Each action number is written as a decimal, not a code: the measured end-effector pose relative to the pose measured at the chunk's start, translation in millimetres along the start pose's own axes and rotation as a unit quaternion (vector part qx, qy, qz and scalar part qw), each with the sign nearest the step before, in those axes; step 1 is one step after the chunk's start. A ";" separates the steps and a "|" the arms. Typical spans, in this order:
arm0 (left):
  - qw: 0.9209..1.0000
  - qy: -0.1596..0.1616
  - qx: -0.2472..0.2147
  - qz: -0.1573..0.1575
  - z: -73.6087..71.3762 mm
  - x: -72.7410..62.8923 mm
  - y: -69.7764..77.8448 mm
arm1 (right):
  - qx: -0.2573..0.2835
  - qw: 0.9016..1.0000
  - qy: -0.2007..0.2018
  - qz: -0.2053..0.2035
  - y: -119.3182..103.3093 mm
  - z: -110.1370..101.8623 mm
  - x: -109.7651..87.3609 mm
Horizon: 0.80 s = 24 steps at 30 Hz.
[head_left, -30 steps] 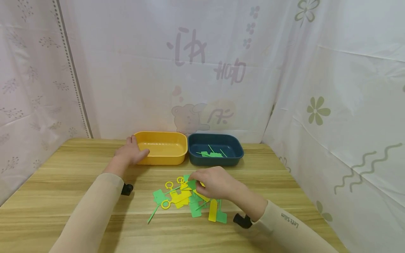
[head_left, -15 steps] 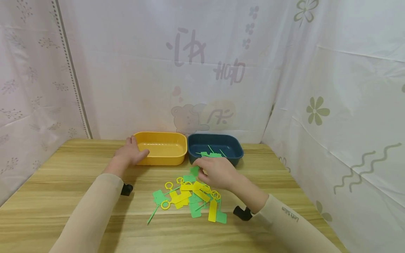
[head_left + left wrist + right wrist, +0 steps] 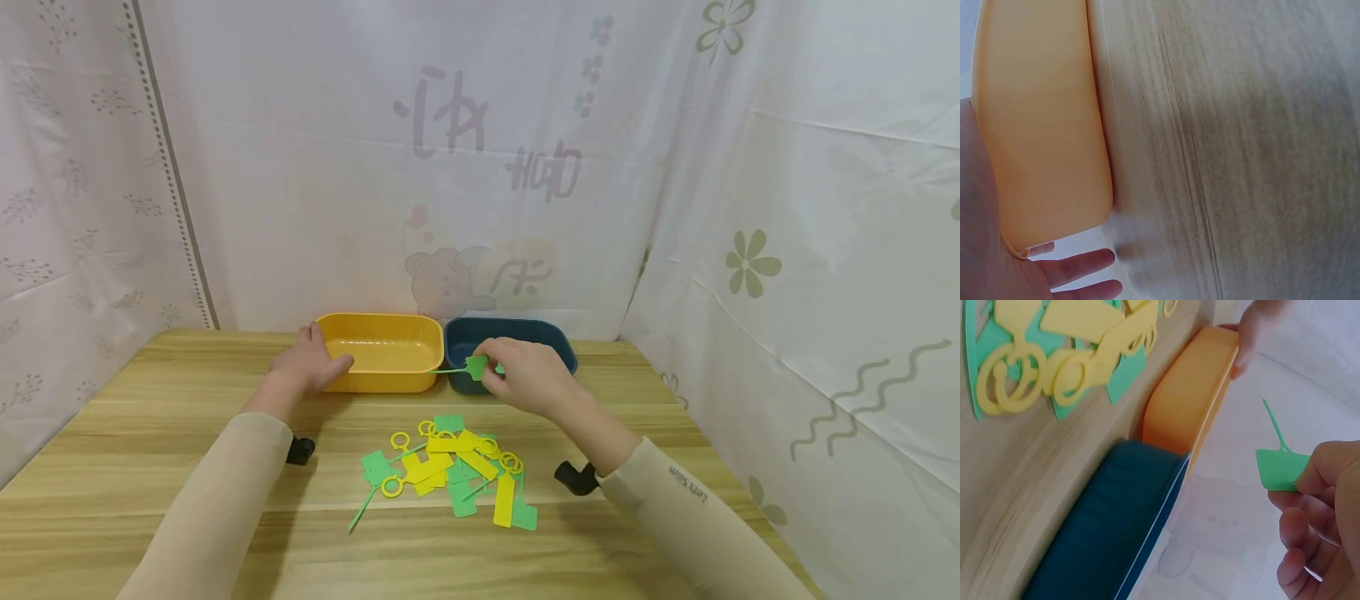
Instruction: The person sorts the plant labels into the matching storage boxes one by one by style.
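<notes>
My right hand (image 3: 528, 377) pinches a green tag (image 3: 476, 367) between thumb and fingertips, above the front rim of the dark blue bin (image 3: 459, 385). The tag's thin tail points left, as the head view shows; the right wrist view has the tag's flat plate (image 3: 1277, 469) in the pinch. My left hand (image 3: 306, 363) rests against the left end of the yellow bin (image 3: 382, 382), fingers fairly straight. In the left wrist view, its fingers (image 3: 1079, 267) extend past the bin's corner. My right hand hides part of the blue bin's inside.
A loose pile of yellow tags (image 3: 450, 444) with ring ends and green tags (image 3: 462, 498) with thin tails lies on the wooden table (image 3: 360, 558), in front of the bins. Both bins stand side by side near the rear curtain (image 3: 300, 208).
My right hand has lifted the green tag off the pile and carried it away from me, up over the blue bin's front edge. The left hand stays where it was.
</notes>
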State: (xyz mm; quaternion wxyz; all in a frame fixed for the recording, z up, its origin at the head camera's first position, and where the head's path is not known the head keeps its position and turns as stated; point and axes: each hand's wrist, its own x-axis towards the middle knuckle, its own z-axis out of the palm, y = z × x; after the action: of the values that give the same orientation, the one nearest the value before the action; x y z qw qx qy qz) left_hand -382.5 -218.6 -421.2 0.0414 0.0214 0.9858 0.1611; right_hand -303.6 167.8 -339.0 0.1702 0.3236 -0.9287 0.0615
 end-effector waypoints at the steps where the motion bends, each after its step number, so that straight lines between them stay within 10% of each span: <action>1: 1.000 0.000 0.000 0.000 0.3 0.2 -0.3 | 0.002 1.000 0.002 0.005 2.4 -0.1 1.3; 24: 1.000 -0.006 0.001 -0.003 -0.1 0.8 0.6 | 0.037 0.986 -0.018 0.159 67.6 17.2 25.0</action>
State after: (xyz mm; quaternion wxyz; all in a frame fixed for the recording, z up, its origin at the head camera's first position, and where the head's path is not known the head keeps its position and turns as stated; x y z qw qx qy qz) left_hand -383.3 -218.1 -421.0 0.0481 0.0196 0.9857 0.1601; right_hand -368.7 202.3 -346.5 0.1294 0.1792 -0.9684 0.1158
